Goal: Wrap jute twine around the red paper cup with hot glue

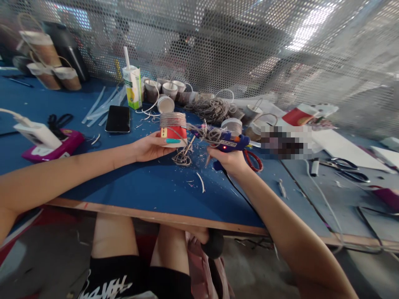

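A red and white cup (176,133), its upper part wound with grey-brown cord, is held in my left hand (152,146). The thumb, with a teal nail, lies across the cup's side. In my right hand (229,160) is a blue glue gun (232,144) with a small red light on; its front end points left toward the cup. Loose cord (182,158) hangs beside the cup and lies on the blue table (174,187). Tangled cord partly hides the gun's tip, so I cannot tell whether it touches the cup.
Behind my hands are a cord pile (212,109), several small cups and a drink carton (132,87). A black phone (118,119) and a purple power strip (54,147) lie to the left. Scissors (346,168) and paper are on the right. A black cable trails from the gun.
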Available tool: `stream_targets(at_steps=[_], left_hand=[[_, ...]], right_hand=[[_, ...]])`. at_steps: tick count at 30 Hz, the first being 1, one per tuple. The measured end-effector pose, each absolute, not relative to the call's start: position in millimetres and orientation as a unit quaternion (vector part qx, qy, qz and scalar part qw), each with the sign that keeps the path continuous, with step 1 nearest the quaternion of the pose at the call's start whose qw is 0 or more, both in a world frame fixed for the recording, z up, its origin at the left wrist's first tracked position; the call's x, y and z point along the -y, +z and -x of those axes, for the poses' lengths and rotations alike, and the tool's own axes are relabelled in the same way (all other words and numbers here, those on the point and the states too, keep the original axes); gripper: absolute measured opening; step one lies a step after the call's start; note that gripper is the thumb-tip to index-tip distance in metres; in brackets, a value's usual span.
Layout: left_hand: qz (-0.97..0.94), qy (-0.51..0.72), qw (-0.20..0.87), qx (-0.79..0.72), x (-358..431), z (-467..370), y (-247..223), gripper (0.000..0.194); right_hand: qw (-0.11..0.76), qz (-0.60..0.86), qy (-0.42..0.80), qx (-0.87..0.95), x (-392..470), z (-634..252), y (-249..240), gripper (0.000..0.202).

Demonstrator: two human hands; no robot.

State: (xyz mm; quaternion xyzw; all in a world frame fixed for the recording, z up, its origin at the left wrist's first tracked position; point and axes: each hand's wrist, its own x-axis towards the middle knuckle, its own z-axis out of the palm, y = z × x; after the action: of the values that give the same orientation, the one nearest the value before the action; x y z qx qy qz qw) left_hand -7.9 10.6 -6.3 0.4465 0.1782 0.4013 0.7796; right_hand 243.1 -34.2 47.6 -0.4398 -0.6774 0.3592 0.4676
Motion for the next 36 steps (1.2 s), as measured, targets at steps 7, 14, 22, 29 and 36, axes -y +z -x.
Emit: stream_targets(at_steps=[7, 14, 22, 29, 36], left_hand=[[-0.444, 0.383, 0.793, -0.166, -12.7, 10.2, -8.1, 0.041], [-0.45, 0.389, 0.785, -0.17, -10.1, 8.9, -7.5, 0.048], [-0.44, 0.384, 0.792, -0.18, -13.6, 11.0, -10.6, 0.042], [-0.424, 0.39, 0.797, -0.18, -12.1, 8.3, -5.4, 0.044], [-0.429, 0.394, 0.788, -0.201, -12.5, 12.2, -6.8, 0.064]], right_hand=[[0.467, 0.446, 0.363, 0.672, 35.6, -242.3, 49.2, 0.012], [0.467, 0.453, 0.357, 0.67, 33.4, -241.6, 47.0, 0.014], [0.464, 0.461, 0.357, 0.667, 32.4, -243.7, 45.8, 0.019], [0.482, 0.441, 0.364, 0.664, 28.6, -243.1, 47.0, 0.014], [0.459, 0.464, 0.374, 0.659, 28.4, -244.7, 47.4, 0.018]])
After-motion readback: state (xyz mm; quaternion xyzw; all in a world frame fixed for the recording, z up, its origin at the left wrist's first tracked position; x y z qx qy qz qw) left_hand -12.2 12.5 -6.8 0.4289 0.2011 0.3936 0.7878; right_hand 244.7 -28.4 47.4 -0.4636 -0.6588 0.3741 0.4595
